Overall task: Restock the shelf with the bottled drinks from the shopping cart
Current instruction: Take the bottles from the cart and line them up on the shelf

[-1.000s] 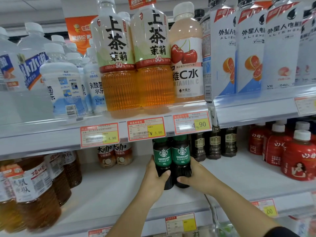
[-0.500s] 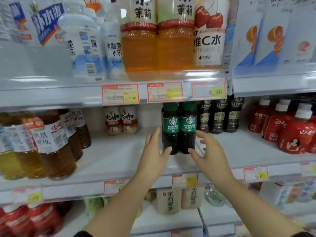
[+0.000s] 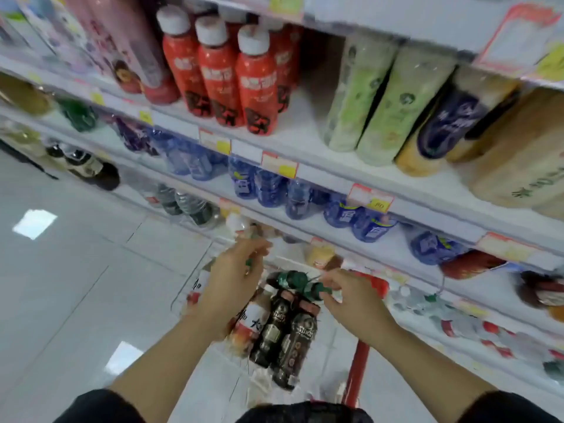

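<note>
green-capped bottle (image 3: pixel 316 290), cap pinched in right hand (image 3: pixel 351 297) — blurred

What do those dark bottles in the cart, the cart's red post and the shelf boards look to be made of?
Dark bottles: probably glossy plastic with printed wrap labels, though the blur leaves glass possible. Red post: likely a painted metal tube, smooth and evenly coloured. Shelf boards: seemingly white-coated metal, matte and thin-edged, with price-tag strips along the front.

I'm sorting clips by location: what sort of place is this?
Most likely a supermarket drinks aisle: tiered white shelves packed with bottled drinks, price tags along the shelf edges, and a shopping cart of dark bottles, where the right hand pinches a green-capped bottle.
</note>
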Motion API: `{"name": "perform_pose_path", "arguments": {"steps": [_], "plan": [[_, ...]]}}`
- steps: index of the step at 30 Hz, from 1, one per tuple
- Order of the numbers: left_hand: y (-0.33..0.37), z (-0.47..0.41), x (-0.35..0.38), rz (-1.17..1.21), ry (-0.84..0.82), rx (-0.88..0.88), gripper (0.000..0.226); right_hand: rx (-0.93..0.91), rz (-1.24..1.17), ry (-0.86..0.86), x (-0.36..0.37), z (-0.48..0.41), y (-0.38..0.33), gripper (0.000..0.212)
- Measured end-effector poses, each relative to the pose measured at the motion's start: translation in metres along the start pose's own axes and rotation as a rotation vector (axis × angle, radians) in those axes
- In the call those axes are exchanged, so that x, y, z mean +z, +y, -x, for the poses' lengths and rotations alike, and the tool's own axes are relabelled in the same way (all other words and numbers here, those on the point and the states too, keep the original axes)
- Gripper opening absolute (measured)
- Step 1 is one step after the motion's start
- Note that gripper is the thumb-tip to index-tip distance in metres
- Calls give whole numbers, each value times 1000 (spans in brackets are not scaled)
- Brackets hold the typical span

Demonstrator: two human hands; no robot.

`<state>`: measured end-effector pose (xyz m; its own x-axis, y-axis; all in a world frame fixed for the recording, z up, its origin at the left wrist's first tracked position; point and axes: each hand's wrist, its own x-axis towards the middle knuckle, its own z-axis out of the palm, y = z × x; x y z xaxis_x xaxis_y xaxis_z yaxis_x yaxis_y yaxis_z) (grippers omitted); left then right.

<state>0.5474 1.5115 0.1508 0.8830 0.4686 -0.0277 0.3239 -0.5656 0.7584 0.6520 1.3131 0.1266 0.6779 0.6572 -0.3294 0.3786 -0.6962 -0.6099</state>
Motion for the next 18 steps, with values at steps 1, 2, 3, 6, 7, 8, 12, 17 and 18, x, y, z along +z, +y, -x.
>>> {"name": "perform_pose_path", "arguments": {"steps": [1, 2, 3, 6, 7, 8, 12, 17, 18], "plan": [[-27, 10, 1, -23, -9, -75, 25, 31, 23, -81, 23, -9, 5, 29], [-52, 21, 2, -49, -23, -148, 25, 72, 36, -153, 45, -16, 10, 33], [-76, 31, 4, -72, -34, -218, 25, 130, 32, -216, 66, -23, 15, 37], [-136, 55, 16, -105, -63, -356, 26, 326, -6, -309, 114, -41, 35, 47], [-152, 61, 22, -106, -84, -394, 26, 380, -13, -318, 127, -46, 43, 49], [-165, 65, 28, -108, -111, -427, 26, 425, -18, -326, 138, -51, 51, 51], [-201, 72, 51, -98, -216, -461, 26, 602, 57, -284, 173, -63, 70, 76], [-216, 67, 69, -78, -294, -427, 29, 685, 242, -222, 199, -73, 66, 97], [-217, 66, 71, -70, -305, -420, 28, 689, 233, -197, 204, -73, 63, 95]]}}
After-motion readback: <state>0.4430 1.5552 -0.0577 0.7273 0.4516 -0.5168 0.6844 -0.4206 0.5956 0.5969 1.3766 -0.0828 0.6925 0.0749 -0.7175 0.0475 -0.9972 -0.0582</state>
